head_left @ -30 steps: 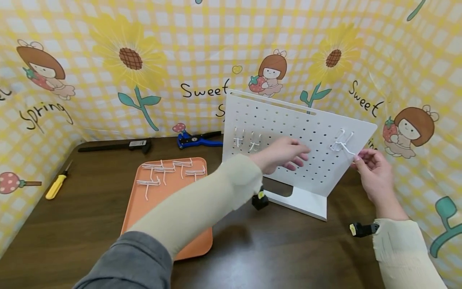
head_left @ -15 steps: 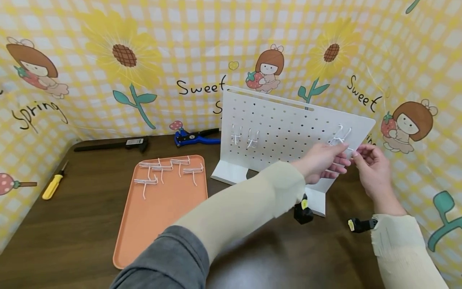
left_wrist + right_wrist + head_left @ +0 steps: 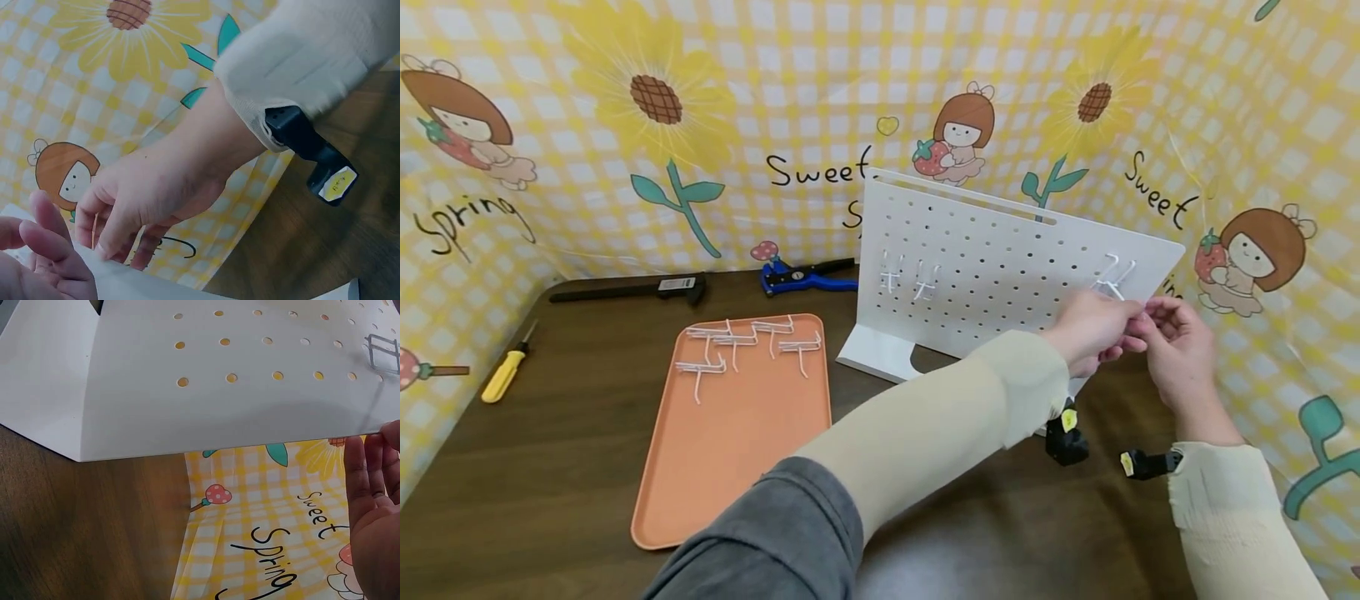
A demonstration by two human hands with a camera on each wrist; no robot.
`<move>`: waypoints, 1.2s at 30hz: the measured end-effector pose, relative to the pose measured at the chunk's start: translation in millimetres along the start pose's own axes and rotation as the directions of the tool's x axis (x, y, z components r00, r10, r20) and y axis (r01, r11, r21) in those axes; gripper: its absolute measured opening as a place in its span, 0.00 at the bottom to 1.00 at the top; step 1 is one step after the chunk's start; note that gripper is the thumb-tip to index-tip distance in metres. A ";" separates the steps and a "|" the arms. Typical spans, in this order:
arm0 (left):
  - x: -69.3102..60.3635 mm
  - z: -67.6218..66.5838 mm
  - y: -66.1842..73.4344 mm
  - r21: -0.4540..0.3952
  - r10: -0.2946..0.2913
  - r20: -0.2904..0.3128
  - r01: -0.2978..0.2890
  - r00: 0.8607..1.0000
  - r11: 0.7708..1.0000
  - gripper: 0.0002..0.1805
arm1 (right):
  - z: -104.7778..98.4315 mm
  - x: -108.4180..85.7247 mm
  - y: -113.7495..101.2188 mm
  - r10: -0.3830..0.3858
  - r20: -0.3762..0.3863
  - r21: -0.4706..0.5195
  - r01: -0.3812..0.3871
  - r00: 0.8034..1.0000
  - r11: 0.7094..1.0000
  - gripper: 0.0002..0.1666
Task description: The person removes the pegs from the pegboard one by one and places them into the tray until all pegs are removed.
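The left hand (image 3: 1088, 327) has moved across the pegboard (image 3: 985, 292) to the third hook (image 3: 1113, 289), its grip impossible to tell, while the right hand (image 3: 1182, 348) pinches the board's edge, two hooks (image 3: 891, 276) already hanging opposite and five loose hooks (image 3: 700, 367) remaining on the tray (image 3: 737, 450).

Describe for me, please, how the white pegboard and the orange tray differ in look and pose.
The white pegboard stands up from the dark table, while the orange tray lies flat on it. The pegboard's panel is dotted with rows of small holes; the tray's surface is plain, with a raised rim. Three white wire hooks show on the pegboard's face, against five lying on the tray. Both bear the same kind of hook.
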State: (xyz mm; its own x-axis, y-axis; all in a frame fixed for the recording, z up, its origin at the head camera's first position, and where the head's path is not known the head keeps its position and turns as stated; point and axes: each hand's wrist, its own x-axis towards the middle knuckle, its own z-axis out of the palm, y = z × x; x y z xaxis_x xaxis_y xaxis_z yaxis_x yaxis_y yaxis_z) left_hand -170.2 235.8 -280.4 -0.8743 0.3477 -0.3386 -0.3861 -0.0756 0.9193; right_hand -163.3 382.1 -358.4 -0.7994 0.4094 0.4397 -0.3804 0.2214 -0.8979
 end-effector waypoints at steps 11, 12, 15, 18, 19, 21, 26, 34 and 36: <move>-11.4 -66.4 -10.4 0.007 0.036 0.182 -0.038 0.983 0.999 0.09 | 6.1 -1.4 1.6 0.064 0.020 0.047 -0.065 0.998 0.997 0.15; -14.3 -80.9 -11.3 0.024 0.061 0.188 -0.067 0.980 0.997 0.10 | 6.7 -1.5 1.6 0.064 0.026 0.044 -0.066 0.998 0.997 0.15; -22.8 -132.6 -13.8 0.096 0.124 0.188 -0.144 0.974 0.985 0.10 | 6.6 -1.6 0.9 0.065 0.036 0.043 -0.067 0.997 0.997 0.14; -33.6 -189.9 -15.5 0.200 0.181 0.129 -0.204 0.975 0.958 0.08 | 5.2 -2.2 0.4 0.070 0.015 0.092 -0.071 0.997 0.993 0.15; -38.6 -209.9 -16.2 0.239 0.195 0.101 -0.214 0.976 0.947 0.08 | 4.6 -2.5 0.2 0.071 0.008 0.110 -0.071 0.997 0.991 0.16; -51.2 -249.5 -17.8 0.308 0.220 0.030 -0.218 0.975 0.926 0.08 | 4.1 -2.9 0.1 0.069 -0.006 0.148 -0.068 0.998 0.987 0.17; -87.5 -341.8 -28.1 0.430 0.235 -0.133 -0.157 0.963 0.889 0.12 | 2.7 -3.8 -1.1 0.077 -0.021 0.195 -0.071 0.997 0.978 0.17; -128.8 -419.6 -59.4 0.566 0.140 -0.225 0.013 0.964 0.824 0.14 | 1.5 -3.6 -2.1 0.101 -0.030 0.182 -0.093 0.994 0.979 0.16; -132.5 -424.8 -70.6 0.579 0.122 -0.219 0.029 0.968 0.814 0.14 | 2.3 -3.2 -0.8 0.106 -0.025 0.186 -0.100 0.994 0.977 0.16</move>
State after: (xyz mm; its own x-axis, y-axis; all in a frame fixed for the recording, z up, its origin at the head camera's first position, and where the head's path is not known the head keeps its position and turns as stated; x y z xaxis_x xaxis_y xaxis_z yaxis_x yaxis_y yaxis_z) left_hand -152.0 -201.9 -385.5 -0.9578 0.1228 -0.2600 -0.1693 0.4900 0.8551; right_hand -161.5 378.6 -359.1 -0.8234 0.4528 0.3422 -0.3786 0.0110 -0.9255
